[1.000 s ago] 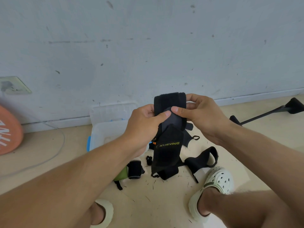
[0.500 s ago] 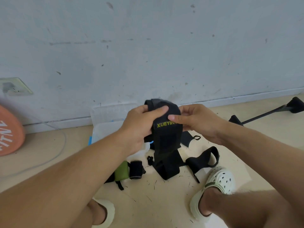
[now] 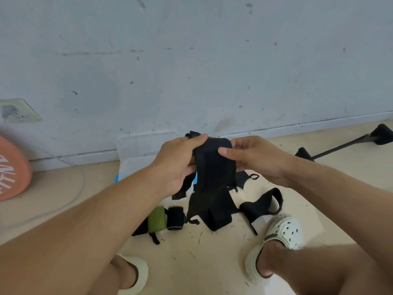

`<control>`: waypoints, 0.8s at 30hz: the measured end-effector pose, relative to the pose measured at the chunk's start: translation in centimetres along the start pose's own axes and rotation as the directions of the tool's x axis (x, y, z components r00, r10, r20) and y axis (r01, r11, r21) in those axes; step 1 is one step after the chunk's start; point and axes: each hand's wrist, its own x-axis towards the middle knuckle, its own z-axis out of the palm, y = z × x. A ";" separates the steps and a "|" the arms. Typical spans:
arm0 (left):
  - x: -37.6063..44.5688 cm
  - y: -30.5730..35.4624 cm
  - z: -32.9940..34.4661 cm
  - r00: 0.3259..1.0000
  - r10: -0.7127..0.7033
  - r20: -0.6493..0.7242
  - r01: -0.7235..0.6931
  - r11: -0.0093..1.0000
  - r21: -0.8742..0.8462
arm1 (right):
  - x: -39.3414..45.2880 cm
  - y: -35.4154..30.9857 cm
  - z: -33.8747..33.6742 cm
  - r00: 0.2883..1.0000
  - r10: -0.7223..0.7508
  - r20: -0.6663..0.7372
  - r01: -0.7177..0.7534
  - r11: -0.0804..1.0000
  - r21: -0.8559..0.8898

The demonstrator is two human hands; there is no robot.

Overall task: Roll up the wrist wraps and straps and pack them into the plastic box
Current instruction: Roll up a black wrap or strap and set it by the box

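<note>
Overhead, floppy black woven wrist wrap (image 3: pixel 214 165) pinched between left hand (image 3: pixel 177 165) and right hand (image 3: pixel 255 158)

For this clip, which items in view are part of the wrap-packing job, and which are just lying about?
Part of the job:
black wrap, held by left hand and right hand
plastic box
rolled black wrap
green roll
looped strap

Lying about:
orange disc
black bar
cable
wall socket
</note>
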 end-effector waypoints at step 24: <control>-0.8 1.2 -0.3 0.976 0.166 0.140 -0.214 0.637 0.741 | -0.8 0.0 -3.2 0.909 0.107 0.404 0.088 0.896 -0.435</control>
